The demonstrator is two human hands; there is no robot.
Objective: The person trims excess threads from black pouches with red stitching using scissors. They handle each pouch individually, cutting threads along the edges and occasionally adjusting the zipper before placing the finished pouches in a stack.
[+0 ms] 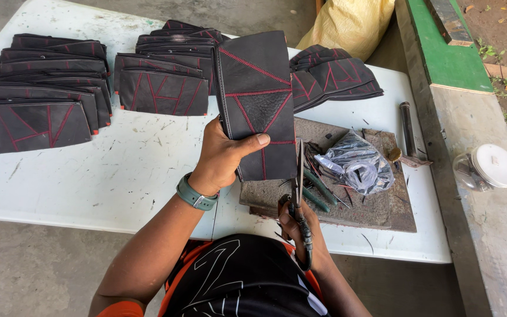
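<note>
From the head camera, the left hand (221, 155) holds a black panel (256, 103) with red stitching upright above the white tabletop (118, 170), fingers pinching its lower left edge, thumb flat across the face. The right hand (297, 226) grips scissors (299, 194), fingers closed through the handles, blades pointing up at the panel's bottom right edge. Trimming well probably calls for keeping the panel taut and the blades close beside the seam without nicking the stitches. The panel's long axis runs nearly vertical, tilted slightly, its narrower end nearest the wrist. Stacks (42, 88) of similar panels lie behind.
</note>
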